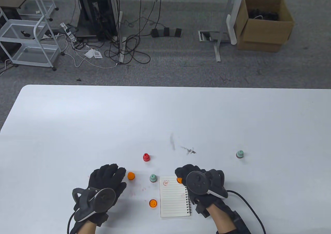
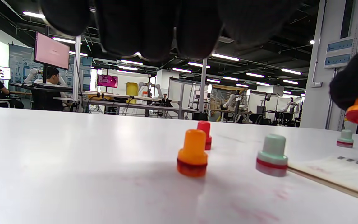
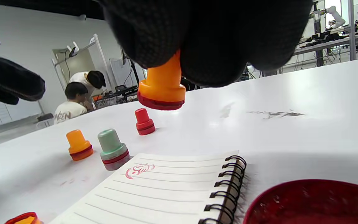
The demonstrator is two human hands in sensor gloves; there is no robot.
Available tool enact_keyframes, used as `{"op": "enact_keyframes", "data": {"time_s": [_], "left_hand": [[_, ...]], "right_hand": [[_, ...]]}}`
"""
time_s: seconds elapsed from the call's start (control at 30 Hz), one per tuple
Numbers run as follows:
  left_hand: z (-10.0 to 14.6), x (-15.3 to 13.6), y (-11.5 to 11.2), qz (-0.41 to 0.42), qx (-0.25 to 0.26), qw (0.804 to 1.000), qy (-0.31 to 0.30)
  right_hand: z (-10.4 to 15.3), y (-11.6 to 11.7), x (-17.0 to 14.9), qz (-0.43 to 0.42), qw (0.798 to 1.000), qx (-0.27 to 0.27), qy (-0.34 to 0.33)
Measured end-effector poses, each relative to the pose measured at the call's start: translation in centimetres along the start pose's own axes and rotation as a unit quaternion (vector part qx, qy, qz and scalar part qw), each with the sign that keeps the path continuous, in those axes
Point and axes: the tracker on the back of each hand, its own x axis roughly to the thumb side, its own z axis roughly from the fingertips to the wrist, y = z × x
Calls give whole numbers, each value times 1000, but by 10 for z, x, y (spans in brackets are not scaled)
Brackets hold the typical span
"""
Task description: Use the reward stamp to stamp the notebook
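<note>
A spiral notebook [image 1: 174,196] lies open on the white table, with one red stamp mark [image 1: 165,182] at its top left. My right hand [image 1: 182,177] pinches an orange stamp [image 1: 179,179] and holds it just above the notebook's top right corner. In the right wrist view the stamp [image 3: 162,90] hangs red face down below my fingers [image 3: 216,40], clear of the page [image 3: 166,186]. My left hand [image 1: 116,170] rests palm down on the table left of the notebook and holds nothing.
A second orange stamp [image 1: 131,176] stands by my left fingertips, with a green stamp [image 1: 153,178] at the notebook's top left. A red stamp [image 1: 146,157] stands behind them, and another green stamp [image 1: 240,154] far right. An orange cap [image 1: 153,203] lies left of the notebook.
</note>
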Motion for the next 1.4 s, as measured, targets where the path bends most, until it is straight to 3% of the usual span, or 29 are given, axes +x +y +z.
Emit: {"op": "enact_keyframes", "data": {"time_s": [0.23, 0.7, 1.0, 1.17, 1.4], "left_hand": [[0, -1, 1, 3, 2, 1000, 2], [0, -1, 4, 1, 1, 1000, 1], [0, 1, 3, -4, -8, 1000, -2], [-1, 1, 4, -6, -11, 1000, -2], [3, -3, 7, -7, -3, 1000, 9]], "right_hand": [[-16, 17, 4, 39, 998, 39, 1], [-24, 42, 1, 70, 995, 73, 10], [-34, 42, 8, 90, 991, 94, 17], [-49, 40, 8, 84, 984, 150, 40], [-78, 40, 15, 122, 957, 258, 57]]}}
